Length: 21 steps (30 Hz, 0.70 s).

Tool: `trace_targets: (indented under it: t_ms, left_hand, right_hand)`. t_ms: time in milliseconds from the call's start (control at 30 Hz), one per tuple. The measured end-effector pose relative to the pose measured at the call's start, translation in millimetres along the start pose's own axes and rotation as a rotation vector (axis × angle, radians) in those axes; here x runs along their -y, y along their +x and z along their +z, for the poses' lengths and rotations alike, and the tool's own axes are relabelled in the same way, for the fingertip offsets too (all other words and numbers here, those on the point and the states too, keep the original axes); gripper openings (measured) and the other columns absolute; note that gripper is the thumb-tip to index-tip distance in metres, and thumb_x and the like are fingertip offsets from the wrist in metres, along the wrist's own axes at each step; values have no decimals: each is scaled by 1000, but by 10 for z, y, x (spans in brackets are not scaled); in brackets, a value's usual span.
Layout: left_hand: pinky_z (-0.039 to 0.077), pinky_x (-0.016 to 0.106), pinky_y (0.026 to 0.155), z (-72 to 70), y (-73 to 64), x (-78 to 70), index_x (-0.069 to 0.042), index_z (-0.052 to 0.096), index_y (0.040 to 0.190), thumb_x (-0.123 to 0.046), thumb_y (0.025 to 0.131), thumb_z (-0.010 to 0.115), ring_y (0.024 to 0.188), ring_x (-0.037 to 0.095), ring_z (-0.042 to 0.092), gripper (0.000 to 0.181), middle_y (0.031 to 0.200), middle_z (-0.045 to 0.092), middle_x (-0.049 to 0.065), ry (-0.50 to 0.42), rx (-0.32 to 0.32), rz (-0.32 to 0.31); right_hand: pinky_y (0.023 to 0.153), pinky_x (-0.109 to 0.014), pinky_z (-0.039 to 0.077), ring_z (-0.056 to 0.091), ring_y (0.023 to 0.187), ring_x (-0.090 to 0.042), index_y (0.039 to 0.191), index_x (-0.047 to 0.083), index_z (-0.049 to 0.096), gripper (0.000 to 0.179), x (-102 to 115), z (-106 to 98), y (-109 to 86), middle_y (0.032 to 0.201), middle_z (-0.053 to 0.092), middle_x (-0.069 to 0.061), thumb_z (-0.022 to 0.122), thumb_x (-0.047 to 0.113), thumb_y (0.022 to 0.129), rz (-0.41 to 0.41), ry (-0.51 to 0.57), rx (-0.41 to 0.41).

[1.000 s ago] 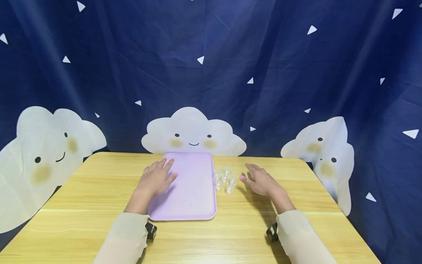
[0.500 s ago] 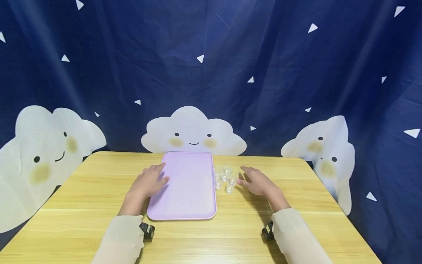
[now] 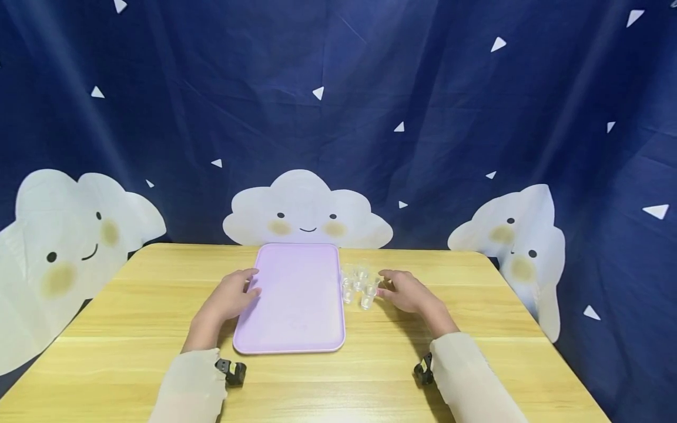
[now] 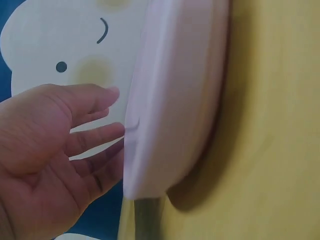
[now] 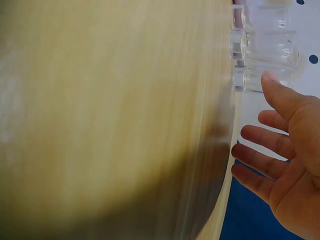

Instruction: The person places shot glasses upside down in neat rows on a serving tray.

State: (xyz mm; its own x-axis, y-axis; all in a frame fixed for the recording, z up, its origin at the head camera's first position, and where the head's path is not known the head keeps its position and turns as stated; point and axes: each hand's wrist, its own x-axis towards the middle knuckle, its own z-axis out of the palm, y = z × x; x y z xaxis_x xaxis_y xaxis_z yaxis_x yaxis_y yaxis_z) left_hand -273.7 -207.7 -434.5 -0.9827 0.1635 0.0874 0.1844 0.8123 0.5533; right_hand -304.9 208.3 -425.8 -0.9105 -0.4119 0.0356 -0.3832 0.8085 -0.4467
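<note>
A flat, pale purple tray [image 3: 291,302] lies on the wooden table. My left hand [image 3: 226,299] is at its left edge, thumb and fingers apart and gently bent; in the left wrist view the fingers reach the tray's rim [image 4: 170,115], but whether they press it I cannot tell. Several small clear shot glasses [image 3: 367,301] stand in a cluster along the tray's right side. Just right of them is my right hand [image 3: 409,292], fingers spread and slightly bent. Its thumb [image 5: 280,95] overlaps the nearest glass in the right wrist view; contact is unclear.
The light wooden table [image 3: 296,390] extends around the tray and glasses. Behind it hangs a dark blue curtain [image 3: 254,106] printed with white clouds and triangles. A small black camera is on each wrist.
My left hand has moved left and lower, from over the tray to its left edge. The right hand has drifted left, closer to the glasses. Tray and glasses stay in place.
</note>
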Motion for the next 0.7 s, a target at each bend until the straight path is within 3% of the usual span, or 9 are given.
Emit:
trace_targets:
  t_ms: [167,367,533,700]
  left_hand:
    - [42,61,107,-21,-24,95,8,51,142,-6,97,62,126,49,55,49,136,56,33,-44,-18,9]
    - [50,54,97,-12,-53,166,8,52,142,2,92,60,104,38,64,51,131,62,29,-66,-55,20]
    - [51,45,86,7,-63,197,7,51,143,2,92,60,92,26,61,52,128,63,26,-132,-68,-41]
    - [54,48,92,29,-65,226,8,52,142,0,94,62,102,31,65,49,122,66,23,-191,-67,-93]
  right_hand:
    - [104,-51,48,63,120,-38,142,-5,54,52,44,22,21,123,69,-22,67,22,100,2,9,0]
    - [96,-49,53,67,106,-30,122,6,68,26,52,42,23,109,73,-9,68,19,99,-40,38,-15]
    - [97,-48,53,68,108,-30,118,11,70,20,27,51,41,110,73,-5,70,13,97,-68,94,-28]
    - [93,-46,55,70,102,-26,122,7,70,28,-6,54,69,106,74,-3,71,5,94,-76,132,-29]
